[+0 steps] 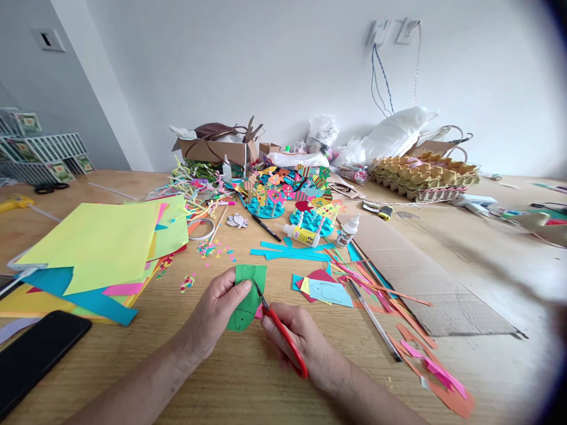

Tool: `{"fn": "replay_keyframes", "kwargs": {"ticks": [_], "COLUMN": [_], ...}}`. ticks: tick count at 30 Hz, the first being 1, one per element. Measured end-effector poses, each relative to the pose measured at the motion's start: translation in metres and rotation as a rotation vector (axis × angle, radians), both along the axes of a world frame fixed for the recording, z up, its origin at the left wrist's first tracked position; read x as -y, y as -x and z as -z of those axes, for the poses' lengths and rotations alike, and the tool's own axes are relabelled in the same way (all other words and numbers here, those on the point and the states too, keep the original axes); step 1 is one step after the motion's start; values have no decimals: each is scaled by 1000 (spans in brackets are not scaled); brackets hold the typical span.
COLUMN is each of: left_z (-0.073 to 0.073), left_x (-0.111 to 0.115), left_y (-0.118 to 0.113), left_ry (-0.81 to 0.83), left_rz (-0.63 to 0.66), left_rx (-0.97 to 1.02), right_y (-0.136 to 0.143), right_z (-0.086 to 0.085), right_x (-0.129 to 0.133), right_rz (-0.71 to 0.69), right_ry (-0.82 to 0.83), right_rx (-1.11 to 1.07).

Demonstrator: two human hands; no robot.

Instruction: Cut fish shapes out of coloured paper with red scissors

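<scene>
My left hand [217, 310] pinches a piece of green paper [244, 302] by its left side, thumb on top. A fish outline is drawn on the paper. My right hand [295, 336] is closed round the red handles of a pair of scissors [286, 333]. The scissor blades meet the paper's right edge, and a bit of pink paper [258, 311] shows behind it. To the right of the green paper lies a small stack of coloured pieces with a light blue one [330, 291] on top, also bearing a drawn outline.
Yellow sheets [95, 242] and a black phone [44, 354] lie left. Glue bottles [348, 230], blue strips [296, 252] and decorated paper fish [303, 206] are ahead. Cardboard [411, 271], a pen [374, 319] and paper scraps [436, 369] lie right; egg trays [420, 174] stand behind.
</scene>
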State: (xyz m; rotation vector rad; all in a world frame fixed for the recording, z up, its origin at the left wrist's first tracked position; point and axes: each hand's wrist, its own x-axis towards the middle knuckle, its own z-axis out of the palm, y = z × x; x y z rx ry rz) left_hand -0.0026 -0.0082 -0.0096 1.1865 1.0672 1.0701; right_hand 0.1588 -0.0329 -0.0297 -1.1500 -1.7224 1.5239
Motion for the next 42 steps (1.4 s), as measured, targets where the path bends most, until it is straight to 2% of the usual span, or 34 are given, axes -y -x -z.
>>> {"fn": "replay_keyframes", "kwargs": {"ticks": [7, 20, 27, 42], "left_z": [1, -1, -1, 2], "left_x": [-1, -1, -3, -2], "left_y": [1, 0, 2, 4], "left_ry": [12, 46, 34, 70], "left_rz": [5, 13, -22, -32], "left_rx": [16, 58, 5, 68], "right_y": [0, 1, 1, 2], "right_z": [1, 9, 8, 8], "right_x": [-1, -7, -5, -5], "right_rz": [3, 21, 24, 24], "right_ry": [-25, -255, -253, -227], "right_rx": [5, 148, 171, 147]}}
